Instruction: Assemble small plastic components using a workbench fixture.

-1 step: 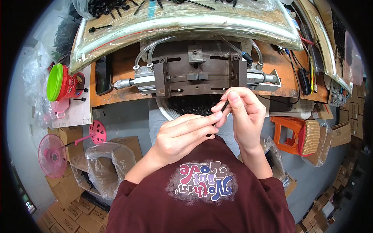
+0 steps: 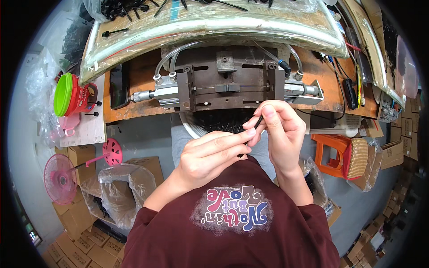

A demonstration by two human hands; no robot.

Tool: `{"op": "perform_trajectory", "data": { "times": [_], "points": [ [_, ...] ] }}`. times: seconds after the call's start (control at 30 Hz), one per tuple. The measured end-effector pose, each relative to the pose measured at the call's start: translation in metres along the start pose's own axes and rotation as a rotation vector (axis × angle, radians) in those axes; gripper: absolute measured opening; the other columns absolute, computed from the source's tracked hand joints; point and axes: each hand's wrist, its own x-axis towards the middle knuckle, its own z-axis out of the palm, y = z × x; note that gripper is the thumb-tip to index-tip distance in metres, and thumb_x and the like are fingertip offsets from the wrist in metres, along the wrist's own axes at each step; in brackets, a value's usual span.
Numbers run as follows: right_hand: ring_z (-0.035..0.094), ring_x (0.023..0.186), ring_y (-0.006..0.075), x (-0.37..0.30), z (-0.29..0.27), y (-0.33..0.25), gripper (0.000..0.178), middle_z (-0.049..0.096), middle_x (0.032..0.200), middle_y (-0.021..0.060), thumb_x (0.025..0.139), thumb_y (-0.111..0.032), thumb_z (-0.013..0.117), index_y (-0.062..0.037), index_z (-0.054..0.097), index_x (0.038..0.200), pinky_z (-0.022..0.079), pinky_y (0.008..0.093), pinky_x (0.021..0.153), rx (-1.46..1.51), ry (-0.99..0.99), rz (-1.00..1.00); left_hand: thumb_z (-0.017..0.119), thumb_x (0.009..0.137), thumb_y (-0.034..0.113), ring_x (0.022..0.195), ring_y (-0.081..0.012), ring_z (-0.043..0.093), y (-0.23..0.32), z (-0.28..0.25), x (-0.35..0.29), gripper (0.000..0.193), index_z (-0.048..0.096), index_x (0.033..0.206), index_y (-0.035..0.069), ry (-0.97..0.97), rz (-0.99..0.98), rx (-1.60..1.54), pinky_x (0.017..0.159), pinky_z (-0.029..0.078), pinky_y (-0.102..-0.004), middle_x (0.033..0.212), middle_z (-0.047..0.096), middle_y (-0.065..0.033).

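Observation:
In front of my chest, both hands meet around a thin black stick-like part (image 2: 259, 121). My left hand (image 2: 210, 154) comes in from the left, its fingers closed around the lower end of the part, where a dark tip pokes out beneath the fingers. Thumb and fingertips of my right hand (image 2: 280, 127) pinch its upper end. Most of the part is hidden by my fingers, so its exact kind is unclear. Just beyond my hands stands a dark metal clamping fixture (image 2: 210, 99) with a small grey block (image 2: 227, 88) at its middle. Below it, a pile of black parts (image 2: 219, 121) shows.
Air cylinders (image 2: 166, 96) with clear hoses flank the fixture on the wooden bench (image 2: 147, 71). A plastic-wrapped shelf (image 2: 214, 33) holding black parts overhangs it. Left are a red and green bucket (image 2: 65, 94), a pink fan (image 2: 60, 178) and a lined box (image 2: 117, 190); right, an orange stool (image 2: 330, 156).

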Motion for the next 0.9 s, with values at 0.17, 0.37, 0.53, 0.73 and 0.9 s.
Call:
{"op": "perform_trajectory", "data": {
  "times": [0.17,0.37,0.53,0.73,0.9],
  "points": [
    [0.063,0.054,0.0124,0.0,0.003,0.001,0.021,0.07,0.081,0.0164,0.105,-0.013,0.052,0.0056,0.061,0.101,0.05,0.0224,0.049,-0.027,0.015,-0.011,0.084,0.064,0.001,0.083,-0.0239,0.072,0.0,0.001,-0.003,0.029,0.076,0.092,-0.001,0.012,-0.023,0.001,0.07,0.058,-0.0321,0.112,0.073,-0.0135],
    [0.063,0.054,0.0125,0.0,0.004,0.002,0.021,0.07,0.081,0.017,0.105,-0.013,0.051,0.0055,0.061,0.101,0.051,0.0228,0.05,-0.049,-0.004,-0.007,0.084,0.064,0.002,0.083,-0.0238,0.072,0.0,0.0,-0.004,0.029,0.076,0.092,-0.001,0.005,-0.034,0.02,0.07,0.058,-0.0319,0.112,0.073,-0.0135],
    [0.066,0.06,0.0142,0.002,-0.003,0.007,0.018,0.071,0.088,0.0167,0.103,-0.01,0.056,0.0062,0.062,0.108,0.054,0.0247,0.056,0.174,-0.06,0.095,0.084,0.064,0.002,0.083,-0.0239,0.072,-0.004,-0.003,-0.003,0.03,0.076,0.092,-0.001,0.01,0.021,0.029,0.07,0.058,-0.0315,0.112,0.073,-0.0139],
    [0.063,0.06,0.0122,0.004,-0.008,0.012,0.021,0.071,0.09,0.0156,0.099,-0.009,0.061,0.0057,0.064,0.114,0.052,0.0231,0.057,0.309,-0.116,0.197,0.084,0.064,0.002,0.084,-0.0237,0.073,-0.004,-0.009,-0.003,0.03,0.076,0.092,-0.001,0.016,0.013,0.022,0.07,0.058,-0.0312,0.112,0.073,-0.0142],
    [0.06,0.058,0.0081,0.001,-0.006,0.011,0.009,0.069,0.083,0.0083,0.095,-0.004,0.066,0.0026,0.065,0.101,0.049,0.0213,0.055,0.249,-0.059,0.196,0.084,0.065,0.001,0.084,-0.0242,0.072,-0.004,-0.007,-0.002,0.029,0.075,0.092,-0.002,0.005,0.059,0.075,0.069,0.059,-0.031,0.112,0.073,-0.0149]
  ]
}}
